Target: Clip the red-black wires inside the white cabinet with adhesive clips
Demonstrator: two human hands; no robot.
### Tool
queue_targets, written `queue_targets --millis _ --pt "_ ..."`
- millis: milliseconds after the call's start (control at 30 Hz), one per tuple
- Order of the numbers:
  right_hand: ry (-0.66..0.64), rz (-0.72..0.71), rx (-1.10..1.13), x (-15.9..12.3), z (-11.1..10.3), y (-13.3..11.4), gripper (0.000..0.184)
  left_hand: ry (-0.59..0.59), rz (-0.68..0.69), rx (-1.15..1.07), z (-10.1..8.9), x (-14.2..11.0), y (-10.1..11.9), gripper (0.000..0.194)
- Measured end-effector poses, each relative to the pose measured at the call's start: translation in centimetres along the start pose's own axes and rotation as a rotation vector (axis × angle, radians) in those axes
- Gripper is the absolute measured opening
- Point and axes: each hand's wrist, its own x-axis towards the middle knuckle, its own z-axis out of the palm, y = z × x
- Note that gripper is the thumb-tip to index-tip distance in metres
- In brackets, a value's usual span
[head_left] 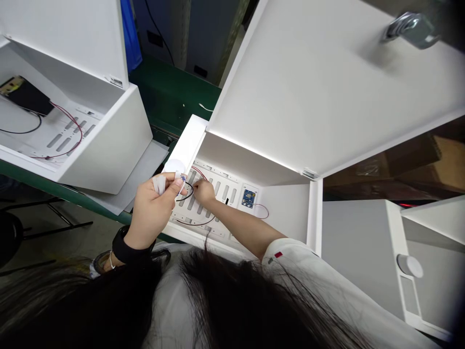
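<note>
A white metal box stands open in front of me, its lid raised. By its left wall, my left hand is closed in a pinch on a small white strip with blue print. More white strip shows between its fingers. A round white cap sits on that wall just above the fingertips. My right hand reaches inside the box to the same wall, fingers curled; what they hold is hidden. A black cable loops between the hands. A blue circuit board lies on the slotted base.
Another open white box stands at left on the green table, with a black device inside. At right is a further box with a round cap. Cardboard boxes sit behind. A lock juts from the lid.
</note>
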Motion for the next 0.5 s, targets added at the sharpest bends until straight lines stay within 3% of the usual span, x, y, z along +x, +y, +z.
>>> queue_targets --millis 200,400,500 --pt "-0.001 0.052 -0.049 0.2 -0.3 -0.8 0.020 0.010 0.005 -0.022 0.1 0.1 0.0 0.028" --pt "0.023 -0.104 -0.067 -0.5 -0.4 -0.3 0.017 0.008 0.009 -0.018 0.1 0.1 0.1 0.027" --pt "-0.025 -0.204 -0.046 -1.5 -0.2 -0.1 0.018 0.008 0.013 -0.010 0.1 0.0 0.1 0.028"
